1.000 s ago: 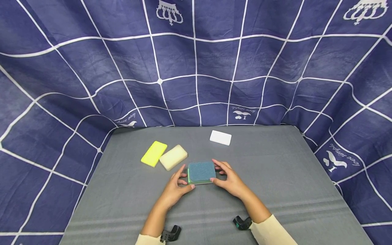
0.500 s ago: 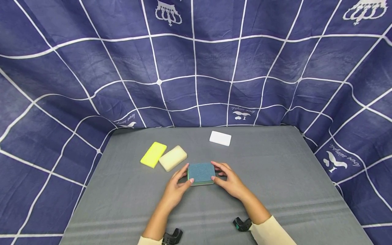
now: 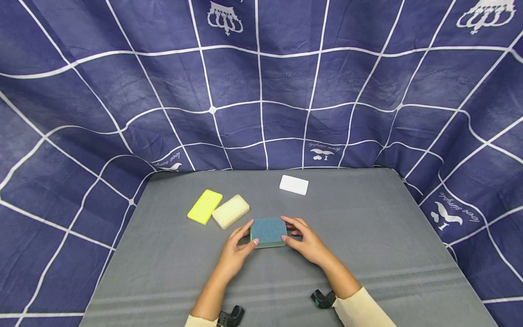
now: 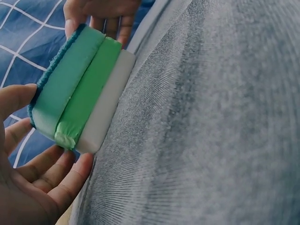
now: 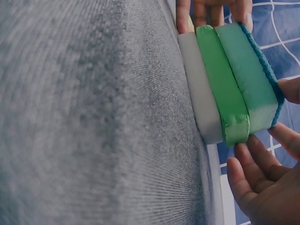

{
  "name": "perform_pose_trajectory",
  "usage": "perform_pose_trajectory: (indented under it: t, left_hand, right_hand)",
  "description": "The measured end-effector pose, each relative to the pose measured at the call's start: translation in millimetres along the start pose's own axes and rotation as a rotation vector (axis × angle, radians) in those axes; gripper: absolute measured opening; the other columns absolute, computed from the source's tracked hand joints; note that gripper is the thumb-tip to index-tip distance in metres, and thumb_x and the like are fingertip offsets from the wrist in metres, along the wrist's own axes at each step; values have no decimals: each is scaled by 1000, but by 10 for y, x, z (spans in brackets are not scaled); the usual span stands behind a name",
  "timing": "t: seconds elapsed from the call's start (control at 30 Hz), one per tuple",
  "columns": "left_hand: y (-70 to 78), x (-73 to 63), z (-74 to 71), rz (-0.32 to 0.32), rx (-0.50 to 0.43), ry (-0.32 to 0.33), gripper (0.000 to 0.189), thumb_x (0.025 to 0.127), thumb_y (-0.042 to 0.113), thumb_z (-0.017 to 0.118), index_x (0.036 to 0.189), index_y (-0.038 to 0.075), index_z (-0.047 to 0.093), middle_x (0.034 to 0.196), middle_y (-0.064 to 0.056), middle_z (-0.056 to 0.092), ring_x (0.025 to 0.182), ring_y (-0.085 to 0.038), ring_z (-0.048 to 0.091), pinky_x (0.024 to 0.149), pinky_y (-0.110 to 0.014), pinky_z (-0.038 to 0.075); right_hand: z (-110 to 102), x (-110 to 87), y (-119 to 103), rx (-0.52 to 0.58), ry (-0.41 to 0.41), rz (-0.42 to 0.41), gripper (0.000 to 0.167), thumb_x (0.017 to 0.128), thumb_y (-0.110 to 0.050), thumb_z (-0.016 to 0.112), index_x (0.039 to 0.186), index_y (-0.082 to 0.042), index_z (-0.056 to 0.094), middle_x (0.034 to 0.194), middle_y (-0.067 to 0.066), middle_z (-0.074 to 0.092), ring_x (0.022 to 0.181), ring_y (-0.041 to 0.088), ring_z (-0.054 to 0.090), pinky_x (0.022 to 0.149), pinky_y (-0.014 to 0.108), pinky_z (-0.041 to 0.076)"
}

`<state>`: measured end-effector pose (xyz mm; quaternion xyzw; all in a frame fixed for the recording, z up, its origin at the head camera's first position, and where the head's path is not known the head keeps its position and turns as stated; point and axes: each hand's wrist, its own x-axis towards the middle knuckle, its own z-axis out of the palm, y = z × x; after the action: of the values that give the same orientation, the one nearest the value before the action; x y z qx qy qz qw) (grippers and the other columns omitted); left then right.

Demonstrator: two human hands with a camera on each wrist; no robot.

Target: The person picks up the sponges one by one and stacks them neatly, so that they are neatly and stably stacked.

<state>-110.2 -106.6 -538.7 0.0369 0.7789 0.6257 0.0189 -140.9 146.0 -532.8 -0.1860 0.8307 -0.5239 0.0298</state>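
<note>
Three sponges stand stacked flat on the grey cloth in front of me. On top lies a teal scouring sponge (image 3: 268,230) with its dark blue rough side up. Beneath it is a bright green sponge (image 4: 89,91), and a white sponge (image 5: 199,86) forms the bottom. My left hand (image 3: 233,254) holds the stack's left end, thumb and index finger at the top sponge's corners. My right hand (image 3: 308,243) holds the right end in the same way. Both wrist views show the lower fingers against the ends of the green and white layers.
Left of the stack lie a yellow sponge (image 3: 205,207) and a cream sponge (image 3: 230,211), side by side. A white block (image 3: 294,185) rests farther back. Blue checked curtains (image 3: 261,122) enclose the grey table (image 3: 367,218) at the back and sides.
My left thumb has come up onto the top sponge's near left corner, and the left fingers have closed in. The top sponge now sits more squarely over the green one. My right hand hardly moved.
</note>
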Motion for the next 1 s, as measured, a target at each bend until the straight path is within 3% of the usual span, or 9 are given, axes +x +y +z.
perform_pose_trajectory:
  t: [0.23,0.43,1.0]
  left_hand:
    - [19,-5,-4,-32,-56,-13,60,92,16,75,148,19,53,143,-13,53,129,-34,58,88,-24,55]
    - [19,2,-6,-54,-64,-10,60,91,17,76,147,22,54,144,-11,53,129,-32,58,87,-24,55]
    - [34,-1,3,-85,-73,6,60,91,18,75,147,24,54,145,-11,53,129,-31,58,90,-29,55]
  right_hand:
    - [-19,9,56,35,-14,-24,57,92,-18,76,145,-14,56,135,9,59,124,30,58,97,44,52]
    - [-22,13,52,42,-16,-17,57,91,-18,76,145,-13,56,136,9,58,123,29,59,96,40,54]
    - [-58,50,-1,52,-15,-33,55,93,-16,74,144,-8,55,133,13,59,120,33,61,95,41,54]
